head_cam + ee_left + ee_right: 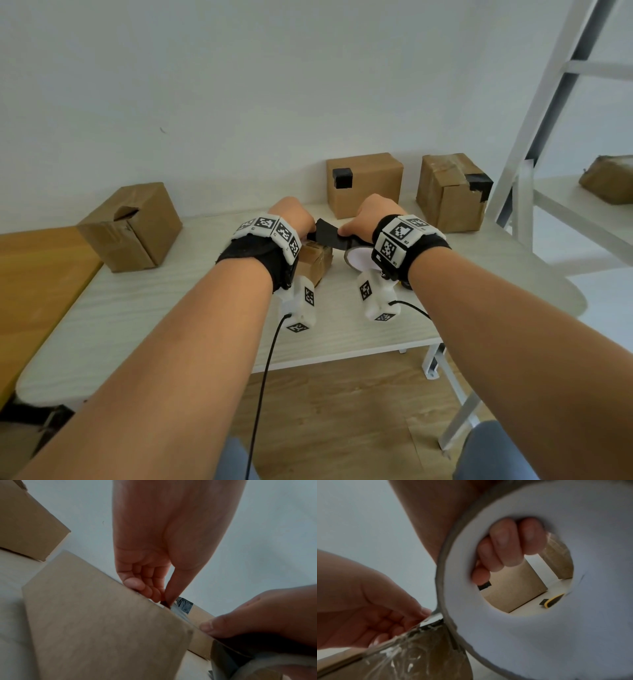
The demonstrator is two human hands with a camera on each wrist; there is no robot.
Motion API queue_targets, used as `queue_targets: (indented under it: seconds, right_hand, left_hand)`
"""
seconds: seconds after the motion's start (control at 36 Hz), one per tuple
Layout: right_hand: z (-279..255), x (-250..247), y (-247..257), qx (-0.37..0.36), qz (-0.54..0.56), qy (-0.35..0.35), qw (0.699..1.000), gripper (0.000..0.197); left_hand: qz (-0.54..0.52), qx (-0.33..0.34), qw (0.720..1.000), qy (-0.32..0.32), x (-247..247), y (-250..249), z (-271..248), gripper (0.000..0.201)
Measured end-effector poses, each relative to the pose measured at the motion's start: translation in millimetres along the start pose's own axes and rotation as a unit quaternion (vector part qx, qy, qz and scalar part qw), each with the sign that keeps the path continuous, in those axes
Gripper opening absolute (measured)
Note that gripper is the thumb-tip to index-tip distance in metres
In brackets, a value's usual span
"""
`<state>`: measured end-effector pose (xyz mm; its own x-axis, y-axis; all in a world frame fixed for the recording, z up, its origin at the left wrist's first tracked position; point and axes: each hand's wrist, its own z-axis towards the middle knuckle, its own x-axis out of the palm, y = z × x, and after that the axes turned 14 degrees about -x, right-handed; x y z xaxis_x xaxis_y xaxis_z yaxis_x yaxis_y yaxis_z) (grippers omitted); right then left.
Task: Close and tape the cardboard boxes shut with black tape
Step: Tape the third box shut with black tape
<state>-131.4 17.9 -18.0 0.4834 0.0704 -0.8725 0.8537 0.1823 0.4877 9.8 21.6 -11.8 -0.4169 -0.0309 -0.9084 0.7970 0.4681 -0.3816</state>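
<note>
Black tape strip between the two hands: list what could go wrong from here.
1. The black tape strip hangs loose between the left hand and the right hand; it may fold and stick to itself.
2. The small box is held by nothing that the pictures show, so pressing tape on could shift it.
3. The right hand grips the tape roll close to the box; the strip could land crooked.

The head camera is looking forward and down from above both forearms, taking in the tabletop (205, 308) and the wall behind it. The left wrist camera is sitting low and very near, facing up along the left hand (154, 561) past a small box (102, 628). The right wrist camera is looking up through the tape roll (539, 628). All three are sharing the spot where both hands are meeting.
</note>
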Motion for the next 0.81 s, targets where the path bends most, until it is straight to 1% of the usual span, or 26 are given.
queue_targets:
  seconds: [0.08, 0.22, 0.36, 0.5, 0.81]
  right_hand:
    - [-0.8, 1.4, -0.5, 0.001, 0.000, 0.001, 1.000, 0.035]
    - [-1.0, 2.0, -0.8, 0.002, -0.008, 0.004, 1.000, 0.036]
    - [-1.5, -0.5, -1.1, -0.001, -0.009, 0.008, 1.000, 0.035]
    - [-1.1, -0.1, -1.8, 0.001, -0.010, 0.013, 1.000, 0.033]
    - [-0.5, -0.9, -2.9, 0.002, -0.013, 0.011, 1.000, 0.031]
  left_hand:
    - [0.026, 0.008, 1.000, -0.012, 2.4, 1.0, 0.5, 0.037]
    - [-0.003, 0.031, 1.000, -0.004, 2.5, 6.2, 3.3, 0.032]
    - [-0.022, 0.021, 1.000, 0.003, 3.4, 5.8, 2.0, 0.032]
    - [-0.008, -0.004, 1.000, 0.012, 4.8, 1.1, 3.7, 0.031]
    - [-0.019, -0.004, 1.000, 0.013, 8.6, 2.8, 8.0, 0.030]
